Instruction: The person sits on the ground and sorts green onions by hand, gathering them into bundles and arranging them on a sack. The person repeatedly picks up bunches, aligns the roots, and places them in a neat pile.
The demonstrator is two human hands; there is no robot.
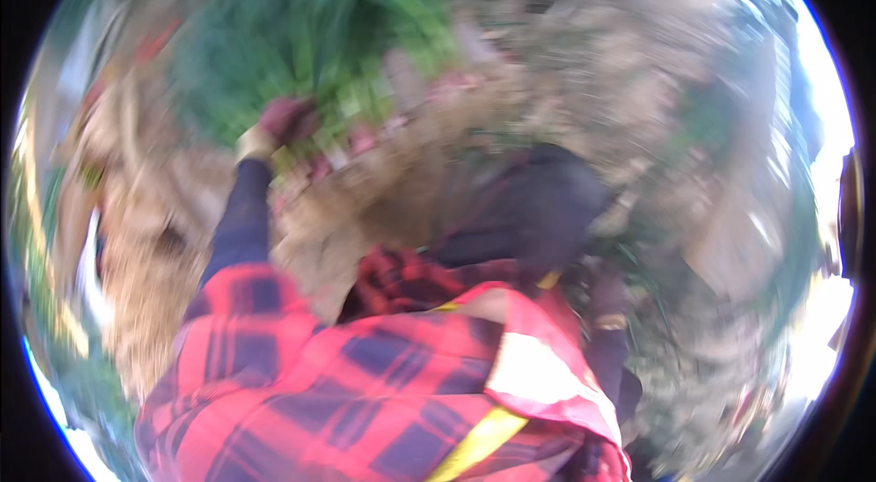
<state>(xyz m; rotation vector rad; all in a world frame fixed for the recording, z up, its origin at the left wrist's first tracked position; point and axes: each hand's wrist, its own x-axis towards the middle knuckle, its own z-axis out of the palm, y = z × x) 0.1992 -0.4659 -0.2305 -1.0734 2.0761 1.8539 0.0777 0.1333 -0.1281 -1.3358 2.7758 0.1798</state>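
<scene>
A large heap of green onions [342, 23] with pinkish-red bulb ends lies on the ground in the upper left of the blurred view. My left hand, [289, 119] in a dark reddish glove, rests on the stalks at the heap's lower edge, near the bulbs; blur hides whether its fingers grip any. On the other side, my right hand [608, 290], also in a dark glove, hangs low beside my right leg, over ground strewn with greenery. Its fingers are too blurred to read, and anything in it cannot be made out.
My bent dark-trousered knee [547, 201] is at the centre, right of the heap. Brown soil [157, 276] with dry litter spreads at left. Loose green leaves [708, 112] and a blurred tan object [739, 242] lie at right.
</scene>
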